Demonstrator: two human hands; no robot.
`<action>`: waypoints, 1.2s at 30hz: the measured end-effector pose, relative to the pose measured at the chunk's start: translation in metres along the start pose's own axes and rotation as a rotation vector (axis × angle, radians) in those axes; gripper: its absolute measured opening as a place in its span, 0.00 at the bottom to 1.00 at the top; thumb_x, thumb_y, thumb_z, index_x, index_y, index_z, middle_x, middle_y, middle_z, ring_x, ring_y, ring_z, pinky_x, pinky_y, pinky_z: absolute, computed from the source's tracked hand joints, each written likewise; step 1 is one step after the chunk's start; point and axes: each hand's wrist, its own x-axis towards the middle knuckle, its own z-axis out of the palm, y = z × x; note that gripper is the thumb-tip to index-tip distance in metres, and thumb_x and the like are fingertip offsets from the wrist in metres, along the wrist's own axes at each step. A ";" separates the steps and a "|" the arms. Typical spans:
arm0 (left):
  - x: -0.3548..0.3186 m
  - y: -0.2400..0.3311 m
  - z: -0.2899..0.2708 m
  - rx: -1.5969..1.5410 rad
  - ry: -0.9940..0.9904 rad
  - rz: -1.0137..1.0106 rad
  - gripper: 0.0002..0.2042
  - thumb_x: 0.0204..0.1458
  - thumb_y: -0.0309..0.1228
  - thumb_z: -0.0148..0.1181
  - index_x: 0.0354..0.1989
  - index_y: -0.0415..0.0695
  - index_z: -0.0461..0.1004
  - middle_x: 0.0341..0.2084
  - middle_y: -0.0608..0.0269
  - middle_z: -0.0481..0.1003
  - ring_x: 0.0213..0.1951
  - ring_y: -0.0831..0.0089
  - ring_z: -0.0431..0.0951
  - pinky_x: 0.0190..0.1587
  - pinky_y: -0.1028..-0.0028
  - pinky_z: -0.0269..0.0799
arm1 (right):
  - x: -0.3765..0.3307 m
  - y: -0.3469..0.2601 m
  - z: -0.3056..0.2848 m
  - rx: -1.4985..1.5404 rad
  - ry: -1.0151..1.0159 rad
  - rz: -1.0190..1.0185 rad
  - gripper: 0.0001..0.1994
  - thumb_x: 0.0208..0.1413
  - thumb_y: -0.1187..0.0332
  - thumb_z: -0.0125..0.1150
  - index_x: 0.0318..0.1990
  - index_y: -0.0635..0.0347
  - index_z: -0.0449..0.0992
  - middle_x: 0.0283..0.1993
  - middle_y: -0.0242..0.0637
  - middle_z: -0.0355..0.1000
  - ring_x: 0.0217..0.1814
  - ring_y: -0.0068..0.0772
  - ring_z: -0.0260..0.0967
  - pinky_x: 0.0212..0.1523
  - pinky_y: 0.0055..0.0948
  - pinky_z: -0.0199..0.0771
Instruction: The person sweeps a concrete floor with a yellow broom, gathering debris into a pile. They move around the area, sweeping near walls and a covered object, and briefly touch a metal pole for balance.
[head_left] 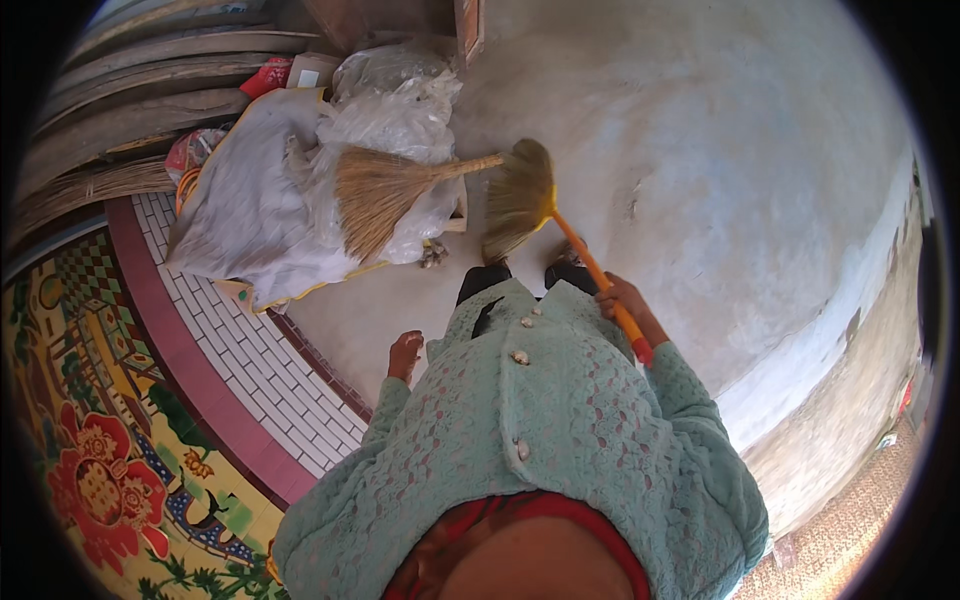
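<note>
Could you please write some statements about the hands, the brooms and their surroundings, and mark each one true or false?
1. The right hand grips the orange-handled, yellowish-brown broom. True.
2. Both hands grip this broom. False: the left hand is apart from it and appears empty.
3. The tan straw broom lies on crumpled clear plastic sheeting. True.
4. The buttoned jacket is smooth and black. False: it is a pale-green, textured jacket.
5. A colourful panel with a large red flower appears at lower left. True.
</note>
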 end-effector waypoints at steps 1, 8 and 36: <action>0.002 -0.007 -0.001 0.029 -0.011 0.042 0.14 0.40 0.35 0.50 0.37 0.46 0.71 0.27 0.69 0.70 0.30 0.77 0.68 0.33 0.73 0.64 | -0.007 -0.011 -0.007 -0.012 0.090 -0.038 0.39 0.45 0.81 0.45 0.62 0.43 0.33 0.18 0.31 0.55 0.13 0.18 0.50 0.12 0.20 0.54; 0.019 -0.046 0.004 0.106 -0.045 0.274 0.14 0.40 0.35 0.52 0.37 0.45 0.71 0.28 0.69 0.71 0.31 0.77 0.69 0.32 0.72 0.64 | -0.050 -0.071 -0.004 0.014 0.154 -0.356 0.38 0.45 0.81 0.41 0.61 0.35 0.36 0.21 0.31 0.53 0.14 0.16 0.47 0.13 0.16 0.53; -0.009 -0.070 0.004 -0.037 0.013 0.017 0.15 0.41 0.36 0.52 0.38 0.45 0.71 0.29 0.65 0.71 0.32 0.74 0.69 0.32 0.71 0.66 | -0.024 -0.055 0.057 -0.184 0.172 -0.342 0.35 0.43 0.82 0.41 0.61 0.53 0.37 0.17 0.29 0.55 0.12 0.17 0.51 0.11 0.16 0.56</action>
